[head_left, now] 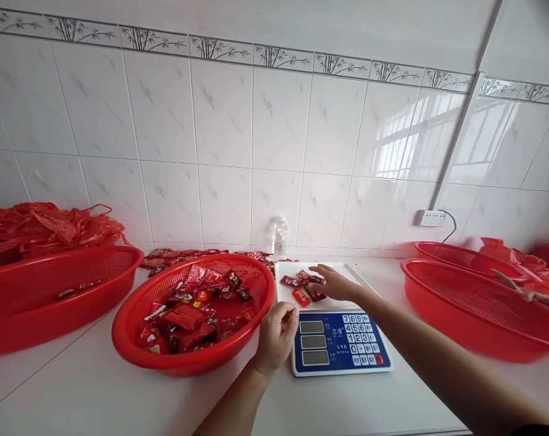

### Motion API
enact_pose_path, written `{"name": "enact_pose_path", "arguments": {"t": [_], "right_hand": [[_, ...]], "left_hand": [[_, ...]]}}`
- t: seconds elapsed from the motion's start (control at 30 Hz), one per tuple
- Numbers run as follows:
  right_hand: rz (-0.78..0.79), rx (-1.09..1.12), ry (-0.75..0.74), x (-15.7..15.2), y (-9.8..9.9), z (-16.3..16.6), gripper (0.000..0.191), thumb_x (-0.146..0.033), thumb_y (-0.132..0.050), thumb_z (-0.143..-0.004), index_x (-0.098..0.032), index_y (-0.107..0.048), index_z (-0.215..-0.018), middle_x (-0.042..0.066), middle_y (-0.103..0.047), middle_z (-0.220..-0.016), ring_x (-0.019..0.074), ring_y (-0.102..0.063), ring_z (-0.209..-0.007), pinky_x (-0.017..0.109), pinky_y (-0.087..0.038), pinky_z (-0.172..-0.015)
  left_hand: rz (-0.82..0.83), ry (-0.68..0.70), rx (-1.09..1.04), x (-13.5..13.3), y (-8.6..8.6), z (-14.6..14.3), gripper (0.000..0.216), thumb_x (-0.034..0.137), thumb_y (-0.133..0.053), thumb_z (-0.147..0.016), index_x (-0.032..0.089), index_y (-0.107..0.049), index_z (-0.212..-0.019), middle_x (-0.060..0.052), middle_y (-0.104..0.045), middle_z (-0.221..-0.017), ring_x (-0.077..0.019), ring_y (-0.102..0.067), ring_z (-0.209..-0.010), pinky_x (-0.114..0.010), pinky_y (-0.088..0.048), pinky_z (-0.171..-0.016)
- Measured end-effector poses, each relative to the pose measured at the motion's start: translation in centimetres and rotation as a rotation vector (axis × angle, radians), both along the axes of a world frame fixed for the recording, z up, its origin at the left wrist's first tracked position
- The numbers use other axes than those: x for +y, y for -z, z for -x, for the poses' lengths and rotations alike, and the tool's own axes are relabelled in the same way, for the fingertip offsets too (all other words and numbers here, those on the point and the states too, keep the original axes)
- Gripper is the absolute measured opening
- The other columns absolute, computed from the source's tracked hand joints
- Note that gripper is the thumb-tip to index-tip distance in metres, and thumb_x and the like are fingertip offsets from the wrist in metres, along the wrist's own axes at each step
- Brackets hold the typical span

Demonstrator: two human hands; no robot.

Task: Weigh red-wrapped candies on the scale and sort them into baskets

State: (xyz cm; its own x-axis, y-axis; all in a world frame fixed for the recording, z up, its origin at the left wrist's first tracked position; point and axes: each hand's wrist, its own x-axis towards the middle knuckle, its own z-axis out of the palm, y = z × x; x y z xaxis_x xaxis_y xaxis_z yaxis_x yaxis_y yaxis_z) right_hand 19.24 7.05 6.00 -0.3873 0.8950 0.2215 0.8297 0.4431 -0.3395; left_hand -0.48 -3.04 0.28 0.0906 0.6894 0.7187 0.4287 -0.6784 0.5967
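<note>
My right hand (336, 283) is over the white pan (347, 272) of a weighing scale, its fingers stretched out above small red and dark-red wrapped packets (300, 295). Whether the fingertips touch a packet I cannot tell. My left hand (277, 335) is closed, thumb against curled fingers, at the scale's near-left side. No object shows in it. The blue keypad panel (340, 342) of the scale faces me, with three grey display windows. To the left stands a red perforated oval basket (140, 360) with several red and dark packets (186, 318) in it.
At far left, another red basket (11, 321) contains a few packets, with red plastic bags (51, 227) behind. More packets (165, 259) lie along the tiled wall. A clear plastic bottle (280, 236) stands behind the scale. Red baskets (465, 321) are on the right, below a wall socket (431, 218).
</note>
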Motion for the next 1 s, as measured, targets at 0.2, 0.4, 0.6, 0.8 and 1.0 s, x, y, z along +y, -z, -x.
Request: {"name": "enact_pose_path", "arguments": {"t": [0.2, 0.4, 0.6, 0.8, 1.0], "right_hand": [[0.094, -0.037, -0.093, 0.1, 1.7, 2.3, 0.075, -0.071, -0.052, -0.078, -0.039, -0.034, -0.144, 0.005, -0.026, -0.154, 0.0367, -0.02, -0.14, 0.06, -0.02, -0.106], [-0.028, 0.078, -0.102, 0.6, 2.5, 3.2, 0.045, -0.04, -0.058, -0.085, -0.034, -0.053, -0.129, 0.005, -0.05, -0.136, 0.028, -0.046, -0.124, 0.045, -0.033, -0.1], [-0.183, 0.321, 0.033, 2.5, 2.5, 1.0, 0.029, -0.025, -0.05, -0.089, -0.026, -0.055, -0.118, 0.004, -0.061, -0.114, 0.0185, -0.058, -0.099, 0.031, -0.043, -0.085], [-0.285, 0.546, 0.228, 4.1, 2.0, -0.9, 0.029, -0.037, -0.052, -0.093, -0.018, -0.055, -0.114, 0.005, -0.061, -0.106, 0.0172, -0.059, -0.087, 0.035, -0.047, -0.078], [-0.314, 0.734, 0.298, 4.5, 1.6, -3.1, 0.035, -0.045, -0.05, -0.093, -0.017, -0.054, -0.114, 0.004, -0.063, -0.097, 0.0148, -0.062, -0.079, 0.031, -0.052, -0.07]], "left_hand": [[-0.01, 0.044, 0.06, 0.3, 0.8, -0.1, 0.022, 0.028, -0.045, -0.094, 0.018, -0.051, -0.075, 0.001, -0.051, -0.066, -0.0115, -0.047, -0.061, -0.021, -0.038, -0.058], [0.01, 0.066, 0.108, 0.2, 1.3, -0.3, 0.021, 0.026, -0.045, -0.094, 0.018, -0.052, -0.077, 0.001, -0.052, -0.068, -0.0108, -0.047, -0.06, -0.02, -0.038, -0.057], [-0.002, 0.064, 0.124, 0.2, 1.2, -0.5, 0.021, 0.026, -0.045, -0.093, 0.018, -0.053, -0.076, 0.0, -0.053, -0.067, -0.0106, -0.048, -0.06, -0.02, -0.038, -0.056], [0.011, 0.083, 0.125, 0.1, 1.1, -0.5, 0.022, 0.026, -0.045, -0.093, 0.018, -0.052, -0.075, 0.001, -0.05, -0.065, -0.0103, -0.046, -0.058, -0.019, -0.038, -0.055], [0.006, 0.083, 0.126, 0.3, 1.3, -0.4, 0.021, 0.026, -0.045, -0.093, 0.018, -0.053, -0.076, 0.001, -0.051, -0.066, -0.0102, -0.046, -0.059, -0.019, -0.038, -0.055]]}}
